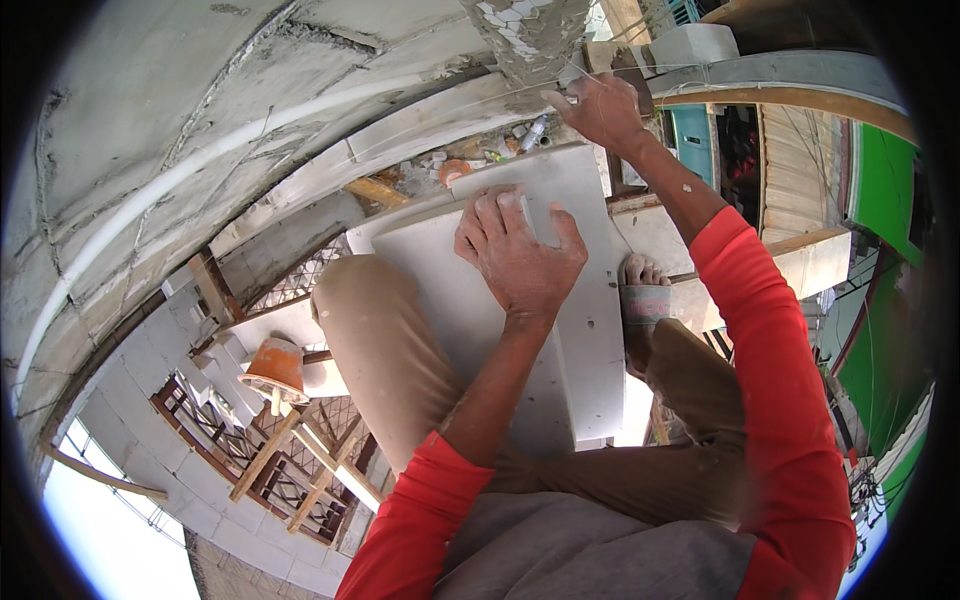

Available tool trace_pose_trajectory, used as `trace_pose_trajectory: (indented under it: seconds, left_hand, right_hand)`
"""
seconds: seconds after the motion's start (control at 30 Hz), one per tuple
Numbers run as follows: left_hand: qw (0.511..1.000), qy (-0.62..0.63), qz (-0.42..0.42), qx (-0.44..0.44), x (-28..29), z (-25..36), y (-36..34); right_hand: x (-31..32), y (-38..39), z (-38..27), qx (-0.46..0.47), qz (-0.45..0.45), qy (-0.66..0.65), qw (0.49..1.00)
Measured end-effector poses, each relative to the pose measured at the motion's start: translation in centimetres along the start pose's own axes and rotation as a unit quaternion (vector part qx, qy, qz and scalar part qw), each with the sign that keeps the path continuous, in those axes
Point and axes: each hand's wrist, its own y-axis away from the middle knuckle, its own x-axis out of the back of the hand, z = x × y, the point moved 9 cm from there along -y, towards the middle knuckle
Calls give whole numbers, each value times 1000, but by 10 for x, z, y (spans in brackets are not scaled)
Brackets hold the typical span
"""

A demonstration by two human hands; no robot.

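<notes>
My left hand (pixel 525 245) is bent over a pale grey block (pixel 440 250) lying across my lap, its fingers and thumb gripping the block's far part. Beneath that block a larger pale slab (pixel 590 300) shows, with small dark pits in its face. Farther off, my right hand (pixel 605 112) is raised beside a rough mortar-smeared column (pixel 525 40). Its fingers are bent around a thin white string (pixel 572 68), though the exact contact is hard to see. A brown piece of wood (pixel 632 78) stands just behind that hand.
A curved block wall with a white pipe (pixel 150 205) rises at the left. Rubble and a plastic bottle (pixel 535 133) lie beyond the slab. An orange bucket (pixel 275 367) sits at lower left, near wooden battens (pixel 265 455). My sandalled foot (pixel 645 290) rests right of the slab.
</notes>
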Motion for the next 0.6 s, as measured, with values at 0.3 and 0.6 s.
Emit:
trace_pose_trajectory:
  seconds: [0.3,0.6]
  left_hand:
    - [1000,2,-4,7,6,-4,-3]
    - [1000,-1,-4,-1,1,-1,-1]
  right_hand:
    - [-22,0,18,-73,18,-82,994]
    - [-19,-2,21,-93,91,-113,985]
